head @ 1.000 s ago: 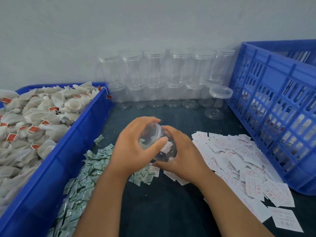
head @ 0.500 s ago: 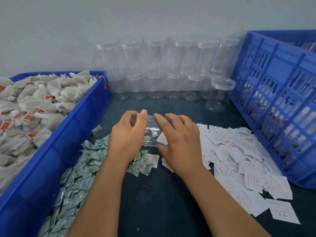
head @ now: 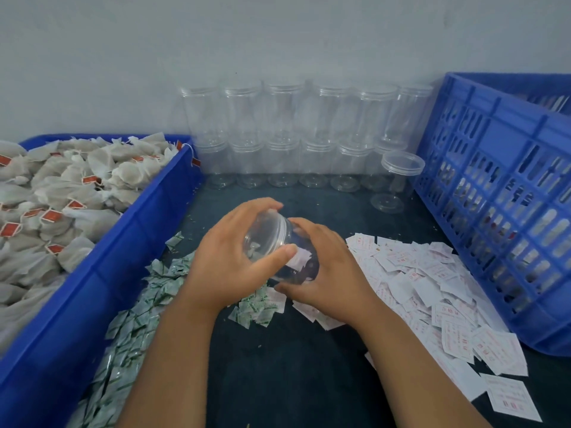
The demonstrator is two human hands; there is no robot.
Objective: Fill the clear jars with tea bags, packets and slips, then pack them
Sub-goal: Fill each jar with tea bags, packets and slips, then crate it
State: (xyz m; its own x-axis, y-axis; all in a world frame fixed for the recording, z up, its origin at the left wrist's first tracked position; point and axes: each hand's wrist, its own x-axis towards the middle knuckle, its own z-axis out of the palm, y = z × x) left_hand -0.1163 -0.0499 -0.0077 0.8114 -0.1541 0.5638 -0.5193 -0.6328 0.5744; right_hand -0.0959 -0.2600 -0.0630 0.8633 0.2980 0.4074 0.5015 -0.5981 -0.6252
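Observation:
A clear jar (head: 279, 242) is tilted on its side above the dark table, lid end toward the upper left. My left hand (head: 234, 257) wraps around its lid end, thumb across the front. My right hand (head: 327, 273) grips the jar's body from the right. A white slip shows through the jar wall by my left thumb. Green-and-white packets (head: 145, 304) lie heaped under my left wrist. White slips with red print (head: 432, 288) are spread to the right. Tea bags with red tags (head: 61, 193) fill the blue tub (head: 102, 273) at the left.
Two stacked rows of empty clear jars (head: 296, 134) stand against the back wall. One lidded jar (head: 398, 177) stands apart at the right of them. A blue slatted crate (head: 500, 193) closes off the right side. Dark table surface (head: 287, 366) lies between my forearms.
Half a second ago both hands held the jar low over the packets; now it is lifted and tilted between them, as it was a second ago.

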